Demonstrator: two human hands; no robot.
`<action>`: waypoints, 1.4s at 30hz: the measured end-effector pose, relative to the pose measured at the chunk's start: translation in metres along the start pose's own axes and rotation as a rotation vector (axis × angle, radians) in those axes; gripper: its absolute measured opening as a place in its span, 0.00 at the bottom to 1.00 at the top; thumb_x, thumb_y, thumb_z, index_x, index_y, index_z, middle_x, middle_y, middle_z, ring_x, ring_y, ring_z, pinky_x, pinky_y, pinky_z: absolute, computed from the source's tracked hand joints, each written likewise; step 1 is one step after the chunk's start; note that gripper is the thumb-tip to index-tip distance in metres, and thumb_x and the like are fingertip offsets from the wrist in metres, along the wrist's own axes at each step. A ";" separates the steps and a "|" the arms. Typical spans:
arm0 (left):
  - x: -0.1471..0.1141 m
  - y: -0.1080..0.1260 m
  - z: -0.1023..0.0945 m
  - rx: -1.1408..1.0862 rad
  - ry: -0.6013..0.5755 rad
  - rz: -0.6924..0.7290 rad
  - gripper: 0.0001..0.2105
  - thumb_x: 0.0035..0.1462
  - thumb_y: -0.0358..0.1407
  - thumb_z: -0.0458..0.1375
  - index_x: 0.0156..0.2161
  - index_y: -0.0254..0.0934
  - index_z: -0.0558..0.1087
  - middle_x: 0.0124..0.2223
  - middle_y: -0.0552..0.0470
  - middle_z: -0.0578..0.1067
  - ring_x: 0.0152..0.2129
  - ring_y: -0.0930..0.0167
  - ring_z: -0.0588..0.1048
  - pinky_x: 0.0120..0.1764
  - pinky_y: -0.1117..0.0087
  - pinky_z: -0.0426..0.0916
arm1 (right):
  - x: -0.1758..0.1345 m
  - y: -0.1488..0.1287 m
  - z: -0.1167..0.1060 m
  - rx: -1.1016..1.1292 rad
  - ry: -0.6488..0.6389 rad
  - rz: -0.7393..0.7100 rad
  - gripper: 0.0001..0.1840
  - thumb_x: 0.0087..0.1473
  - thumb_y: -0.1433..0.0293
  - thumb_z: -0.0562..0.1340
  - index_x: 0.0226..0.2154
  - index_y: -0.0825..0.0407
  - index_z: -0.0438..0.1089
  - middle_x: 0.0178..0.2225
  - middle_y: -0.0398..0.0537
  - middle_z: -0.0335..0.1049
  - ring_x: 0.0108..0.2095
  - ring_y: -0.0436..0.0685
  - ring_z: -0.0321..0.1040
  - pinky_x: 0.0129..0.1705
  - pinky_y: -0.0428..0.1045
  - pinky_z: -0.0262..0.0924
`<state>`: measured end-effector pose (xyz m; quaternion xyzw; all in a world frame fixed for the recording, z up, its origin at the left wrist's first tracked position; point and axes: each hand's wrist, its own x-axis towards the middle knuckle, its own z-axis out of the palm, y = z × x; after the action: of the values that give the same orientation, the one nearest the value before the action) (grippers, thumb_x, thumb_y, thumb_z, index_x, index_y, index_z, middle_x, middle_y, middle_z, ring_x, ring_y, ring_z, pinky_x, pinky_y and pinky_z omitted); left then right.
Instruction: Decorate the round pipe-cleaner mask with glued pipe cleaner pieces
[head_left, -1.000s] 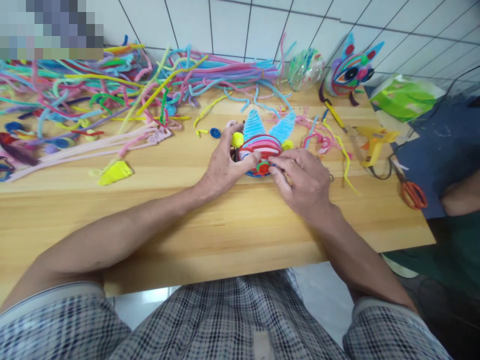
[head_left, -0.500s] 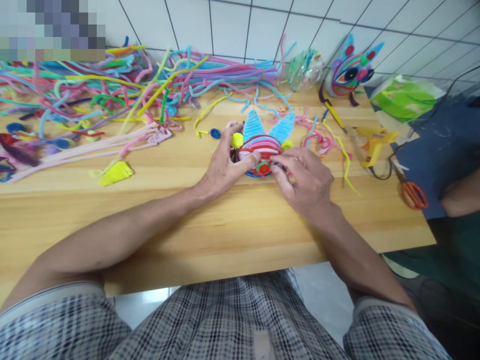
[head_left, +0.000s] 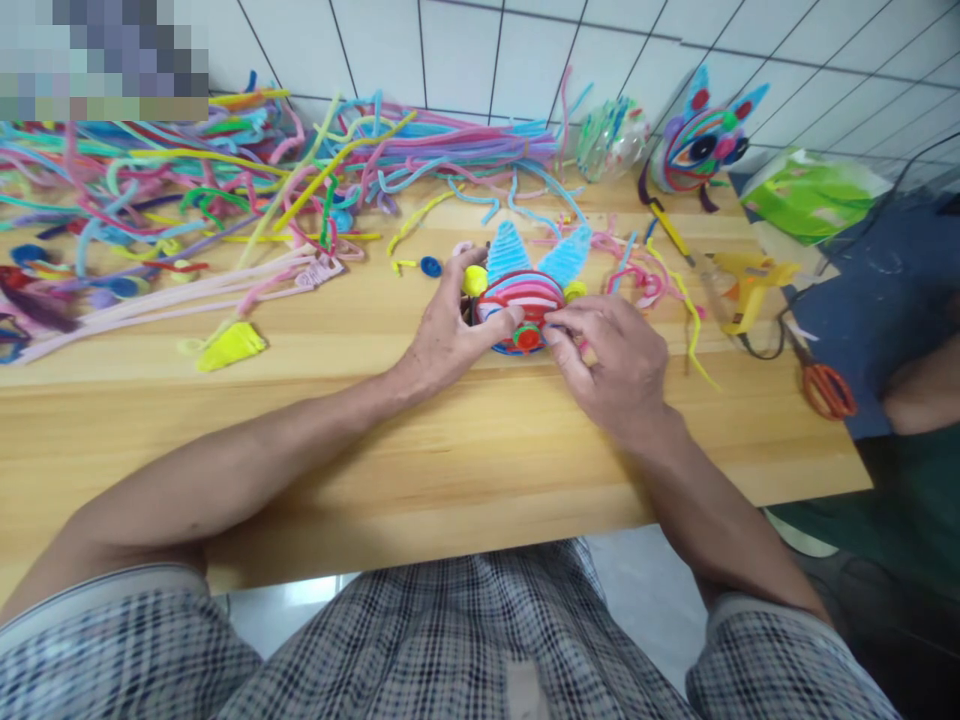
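A pipe-cleaner animal head (head_left: 521, 292) with pointed blue ears, pink and red bands and a red-and-green nose (head_left: 527, 338) rests on the wooden table (head_left: 360, 450). Around its left side my left hand (head_left: 457, 320) is wrapped, with the thumb lying across the front. My right hand (head_left: 611, 350) pinches at the right of the nose, thumb and index finger touching the head's front there. Whatever is between those fingertips is too small to make out. Yellow round pieces (head_left: 475, 281) sit below the ears.
Many loose pipe cleaners (head_left: 450, 140) lie along the back and left. A finished-looking animal head (head_left: 697, 150) stands at the back right. Nearby are a yellow glue gun (head_left: 750, 285), orange-handled scissors (head_left: 828, 388) and a green packet (head_left: 814, 195). Another person's arm (head_left: 926, 395) shows at the right edge.
My right hand has shifted very slightly at the nose's right side. My left hand keeps its hold, and the animal head stays in place.
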<state>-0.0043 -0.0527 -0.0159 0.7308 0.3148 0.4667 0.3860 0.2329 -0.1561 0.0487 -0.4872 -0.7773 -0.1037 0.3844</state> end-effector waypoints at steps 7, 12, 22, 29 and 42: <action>-0.003 0.000 0.001 -0.094 0.007 -0.030 0.45 0.73 0.65 0.75 0.82 0.50 0.64 0.82 0.37 0.76 0.75 0.50 0.82 0.75 0.43 0.83 | -0.001 0.003 0.005 -0.050 0.030 0.029 0.08 0.82 0.66 0.67 0.52 0.43 0.85 0.48 0.51 0.88 0.51 0.65 0.85 0.57 0.62 0.82; -0.009 -0.002 -0.002 -0.070 0.024 -0.035 0.48 0.72 0.70 0.73 0.83 0.51 0.62 0.84 0.34 0.73 0.78 0.47 0.79 0.75 0.42 0.81 | 0.003 0.000 0.006 -0.027 0.018 0.029 0.07 0.80 0.68 0.67 0.51 0.44 0.84 0.47 0.50 0.87 0.48 0.64 0.85 0.54 0.60 0.82; -0.014 0.019 -0.025 0.150 0.089 0.164 0.38 0.76 0.70 0.67 0.79 0.57 0.70 0.89 0.41 0.66 0.90 0.41 0.59 0.89 0.25 0.58 | 0.008 -0.005 0.004 -0.067 -0.046 0.063 0.08 0.75 0.72 0.66 0.50 0.44 0.81 0.46 0.51 0.85 0.48 0.65 0.82 0.55 0.60 0.79; -0.016 0.031 -0.019 0.250 0.025 0.220 0.23 0.80 0.65 0.65 0.63 0.53 0.85 0.84 0.43 0.75 0.87 0.41 0.66 0.89 0.23 0.52 | 0.013 -0.003 0.007 -0.095 -0.015 -0.033 0.10 0.73 0.77 0.63 0.45 0.44 0.76 0.42 0.49 0.82 0.45 0.65 0.80 0.51 0.60 0.73; -0.013 0.029 -0.016 0.347 -0.004 0.274 0.20 0.81 0.62 0.64 0.61 0.52 0.86 0.84 0.47 0.77 0.87 0.43 0.67 0.89 0.25 0.48 | 0.011 0.002 0.000 -0.051 -0.024 -0.015 0.09 0.75 0.74 0.64 0.49 0.44 0.78 0.45 0.50 0.85 0.48 0.66 0.82 0.55 0.62 0.74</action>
<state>-0.0209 -0.0736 0.0078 0.8232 0.2871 0.4522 0.1882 0.2325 -0.1478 0.0560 -0.4922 -0.7827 -0.1203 0.3615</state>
